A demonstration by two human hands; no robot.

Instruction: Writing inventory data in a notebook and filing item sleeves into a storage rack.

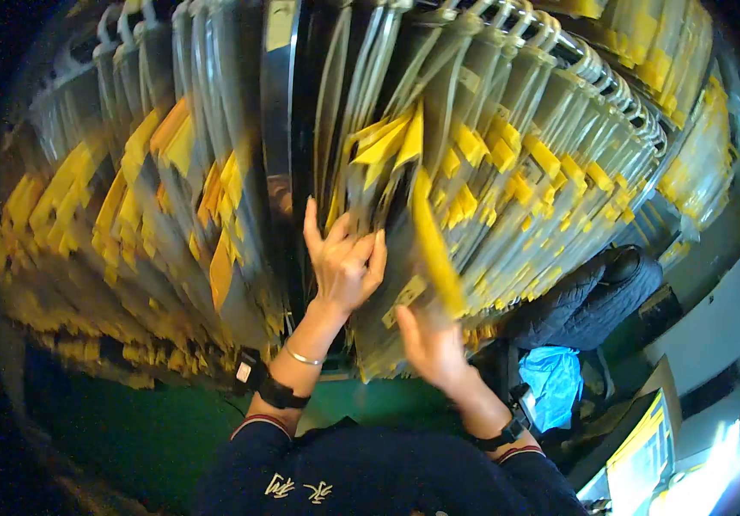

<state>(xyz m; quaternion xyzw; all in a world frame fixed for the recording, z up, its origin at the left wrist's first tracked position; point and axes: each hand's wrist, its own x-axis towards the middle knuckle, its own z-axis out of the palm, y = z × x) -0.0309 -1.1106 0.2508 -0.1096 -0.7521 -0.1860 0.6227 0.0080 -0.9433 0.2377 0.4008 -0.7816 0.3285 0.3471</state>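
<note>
In front of me hangs a dense row of clear plastic bags [542, 146] with yellow paper tags, on hooks along a rail. My left hand [344, 268] reaches into a gap among them, fingers spread, some partly bent. Its fingertips are by the hanging bags, and I see nothing held in it. Lower and to the right, my right hand [435, 348] is smeared by motion beside a clear bag with a small label [405, 301]. A long yellow paper strip [435, 249] comes down to that hand. Its fingers are partly hidden, so any grip is unclear.
A dark upright post [278, 112] divides the row. More yellow-tagged bags [654, 52] hang at the far right. Below them are a dark quilted jacket [572, 297] and a bright blue plastic bag [550, 383]. Lit papers [645, 456] lie at the lower right, above a green floor [357, 408].
</note>
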